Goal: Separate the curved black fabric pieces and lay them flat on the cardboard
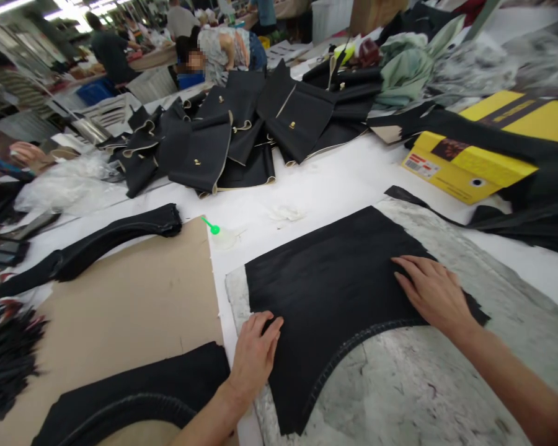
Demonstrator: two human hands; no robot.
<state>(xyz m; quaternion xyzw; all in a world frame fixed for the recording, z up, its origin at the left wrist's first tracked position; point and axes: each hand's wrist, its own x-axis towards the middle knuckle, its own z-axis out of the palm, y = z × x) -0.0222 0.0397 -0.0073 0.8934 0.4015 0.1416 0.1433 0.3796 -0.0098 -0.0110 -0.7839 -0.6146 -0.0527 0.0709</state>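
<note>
A flat black panel (pixel 335 272), perhaps leather, with a curved, notched inner edge lies on a grey stained slab (pixel 395 378). My left hand (pixel 255 350) rests at the panel's left edge, its fingers slightly bent and touching the black surface. Across the panel's right part lies my right hand (pixel 430 288), palm down with fingers stretched out. Neither hand grips anything that I can see. Partly behind my left forearm, a second black curved panel (pixel 139 381) lies on a tan board (pixel 139 297).
Black pieces with small metal fittings (pixel 195 148) are heaped behind. A yellow shoebox (pixel 465 167) stands at right beside black strips. A small green-topped item (pixel 214 229) sits between board and slab. Clear plastic (pixel 69 186) lies at left. Other people are in the background.
</note>
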